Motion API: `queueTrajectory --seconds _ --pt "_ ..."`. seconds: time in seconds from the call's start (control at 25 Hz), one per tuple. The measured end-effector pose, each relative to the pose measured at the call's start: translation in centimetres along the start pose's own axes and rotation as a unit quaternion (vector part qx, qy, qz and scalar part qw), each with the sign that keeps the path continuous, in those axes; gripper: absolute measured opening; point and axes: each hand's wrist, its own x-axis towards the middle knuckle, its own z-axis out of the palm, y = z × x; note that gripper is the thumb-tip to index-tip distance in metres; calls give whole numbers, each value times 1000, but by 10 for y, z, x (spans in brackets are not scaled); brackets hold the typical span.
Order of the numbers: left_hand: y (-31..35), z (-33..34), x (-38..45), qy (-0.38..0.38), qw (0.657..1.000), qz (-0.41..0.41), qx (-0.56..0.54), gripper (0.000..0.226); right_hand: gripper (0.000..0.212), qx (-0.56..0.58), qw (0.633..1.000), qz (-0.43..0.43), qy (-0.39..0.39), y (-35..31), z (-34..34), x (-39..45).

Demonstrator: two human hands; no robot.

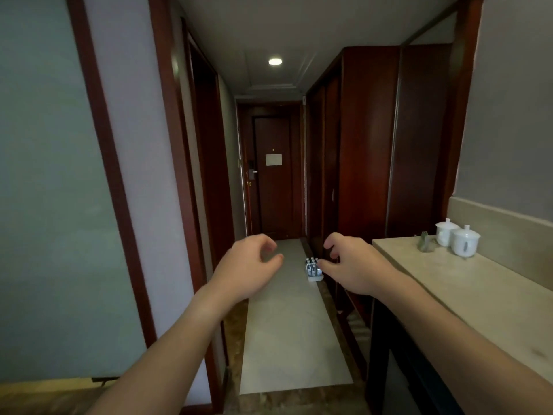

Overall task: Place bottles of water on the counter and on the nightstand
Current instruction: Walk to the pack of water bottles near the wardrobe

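Note:
A pack of several small water bottles stands on the pale hallway floor, far ahead beside the dark wooden wardrobe. Both my arms reach forward at chest height. My left hand is empty, its fingers loosely curled and apart. My right hand is also empty with fingers spread and bent; in the image it partly overlaps the pack, which lies well beyond it. The beige stone counter runs along my right side.
Two white lidded cups and a small greenish item stand at the counter's far end. The wardrobe lines the right of the narrow corridor, a dark doorway opens on the left, and a closed door ends it.

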Motion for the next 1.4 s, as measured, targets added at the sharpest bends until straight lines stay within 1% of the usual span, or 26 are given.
queueTrajectory --seconds 0.12,0.4,0.6,0.72,0.8,1.0,1.2,1.28,1.4 --pt "-33 14 62 7 1000 -18 -7 36 50 4 1000 -1 -4 18 20 72" --pt "-129 60 219 5 1000 -11 6 38 50 -6 1000 -23 7 47 99 242" --pt "-200 78 362 26 999 -10 -16 34 49 -20 1000 -22 -3 63 143 392" --pt "-228 101 449 7 1000 3 -4 36 48 -16 1000 -14 8 80 155 482" --pt "-242 120 503 -7 1000 9 3 36 49 -17 1000 -3 6 100 165 535" --pt "-286 187 638 -25 1000 9 15 36 49 -19 1000 6 7 174 204 672" --pt "-327 256 783 -19 999 0 35 35 46 -25 999 -34 -10 252 248 822" --pt "-341 270 845 -11 999 -12 40 36 47 -28 998 -57 -20 274 256 890" --pt "-364 278 923 0 999 -27 46 37 46 -11 997 -71 -27 290 264 980"
